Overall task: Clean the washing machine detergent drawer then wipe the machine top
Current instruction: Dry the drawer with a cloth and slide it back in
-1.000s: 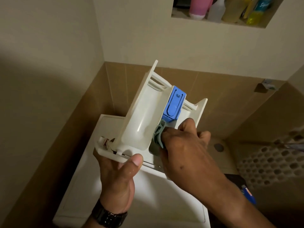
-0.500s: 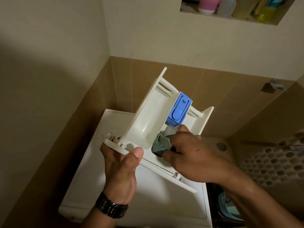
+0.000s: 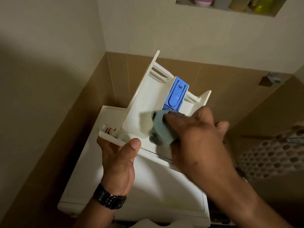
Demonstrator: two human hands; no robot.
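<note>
The detergent drawer (image 3: 148,102) is out of the machine and held in the air above the washing machine top (image 3: 153,183), its long axis running from the front panel near the person's body up and away toward the tiled back wall (image 3: 230,76), tilted so the open compartments face the right hand. The left hand (image 3: 118,158) grips the drawer's front panel from below, thumb curled over the near edge, and carries its weight; the right hand (image 3: 197,137) is the nearer to the work, fingers closed on a grey-green cloth (image 3: 162,129) pressed into the near end of the compartments, just below the blue siphon cap (image 3: 176,95). The next stroke probably turns on that axis: the cloth has to travel along the channel, away from the body, while the left hand holds firm against the push. The drawer is hard, glossy, off-white moulded plastic with thin dividing walls and ribbed slots at the far end; the cap is smooth and rigid; the cloth looks soft and bunched, though it is blurred, so its weave cannot be told. The machine top is a flat, smooth white panel with rounded corners, not yet wiped by the look of it.
</note>
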